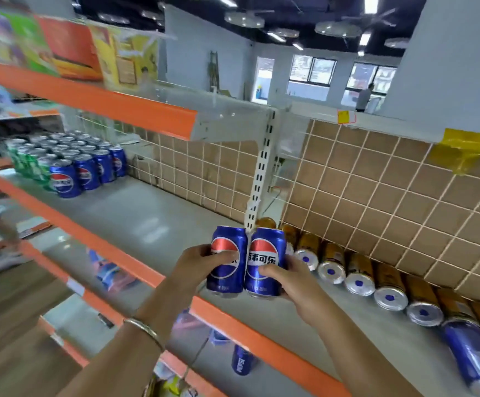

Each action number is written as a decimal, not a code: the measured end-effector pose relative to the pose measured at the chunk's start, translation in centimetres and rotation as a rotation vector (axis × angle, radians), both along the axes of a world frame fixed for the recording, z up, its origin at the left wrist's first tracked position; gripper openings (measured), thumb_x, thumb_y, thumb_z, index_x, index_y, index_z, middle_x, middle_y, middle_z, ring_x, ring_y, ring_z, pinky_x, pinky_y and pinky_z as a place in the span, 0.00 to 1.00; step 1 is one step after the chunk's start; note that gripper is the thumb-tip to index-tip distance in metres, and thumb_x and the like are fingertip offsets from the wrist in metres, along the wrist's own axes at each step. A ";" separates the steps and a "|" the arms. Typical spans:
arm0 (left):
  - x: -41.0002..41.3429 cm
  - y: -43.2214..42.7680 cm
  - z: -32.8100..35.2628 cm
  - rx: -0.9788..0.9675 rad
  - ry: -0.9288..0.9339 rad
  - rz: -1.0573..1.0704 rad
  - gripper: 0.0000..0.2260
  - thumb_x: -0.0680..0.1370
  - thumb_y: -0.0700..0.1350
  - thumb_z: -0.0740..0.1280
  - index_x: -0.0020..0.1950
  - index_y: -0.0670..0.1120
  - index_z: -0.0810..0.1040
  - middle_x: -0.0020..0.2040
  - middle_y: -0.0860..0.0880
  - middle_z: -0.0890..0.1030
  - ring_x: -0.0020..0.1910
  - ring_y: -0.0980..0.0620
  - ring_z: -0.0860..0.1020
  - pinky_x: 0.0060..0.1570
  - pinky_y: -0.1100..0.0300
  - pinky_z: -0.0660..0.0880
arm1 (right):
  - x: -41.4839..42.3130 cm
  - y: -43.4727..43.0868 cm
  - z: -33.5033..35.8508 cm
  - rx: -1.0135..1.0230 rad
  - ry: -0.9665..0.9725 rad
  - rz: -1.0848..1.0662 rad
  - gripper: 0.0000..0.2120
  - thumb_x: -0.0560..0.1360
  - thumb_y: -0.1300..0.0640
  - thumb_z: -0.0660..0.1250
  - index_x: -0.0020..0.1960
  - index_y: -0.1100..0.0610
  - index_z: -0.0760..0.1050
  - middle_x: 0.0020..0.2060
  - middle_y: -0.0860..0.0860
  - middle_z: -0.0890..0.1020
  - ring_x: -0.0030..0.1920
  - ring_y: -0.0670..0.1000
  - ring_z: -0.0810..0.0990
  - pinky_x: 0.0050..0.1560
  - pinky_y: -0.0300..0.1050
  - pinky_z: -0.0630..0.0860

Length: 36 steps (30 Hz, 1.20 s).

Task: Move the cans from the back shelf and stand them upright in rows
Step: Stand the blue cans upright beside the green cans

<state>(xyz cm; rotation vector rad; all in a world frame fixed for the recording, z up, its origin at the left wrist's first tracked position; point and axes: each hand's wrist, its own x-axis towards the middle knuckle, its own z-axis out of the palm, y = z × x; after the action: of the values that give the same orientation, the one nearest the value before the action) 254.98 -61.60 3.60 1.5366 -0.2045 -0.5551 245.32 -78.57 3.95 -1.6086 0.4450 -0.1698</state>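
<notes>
Both forearms (135,348) reach forward. The left hand (201,263) grips the left can (228,239) — the right hand (296,285), the right can (267,245).

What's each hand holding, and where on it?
Left hand grips the left blue can round its middle; right hand grips the right blue can by its lower side.

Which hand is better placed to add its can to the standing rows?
Left, probably: the left hand holds its blue can on the side nearer the standing rows; the right hand is farther away.
</notes>
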 end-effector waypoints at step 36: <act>27.5 28.3 -2.8 -0.106 -0.140 0.338 0.18 0.66 0.35 0.76 0.55 0.41 0.79 0.47 0.44 0.83 0.44 0.48 0.80 0.51 0.54 0.78 | 33.5 28.0 -2.8 0.016 -0.097 0.084 0.13 0.67 0.67 0.73 0.49 0.58 0.78 0.45 0.57 0.84 0.43 0.56 0.83 0.51 0.58 0.79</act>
<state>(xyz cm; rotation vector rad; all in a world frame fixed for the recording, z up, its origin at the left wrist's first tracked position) 282.48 -33.29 0.84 1.4678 -0.0765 -0.1668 278.85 -50.55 1.17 -1.5929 0.3023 -0.1793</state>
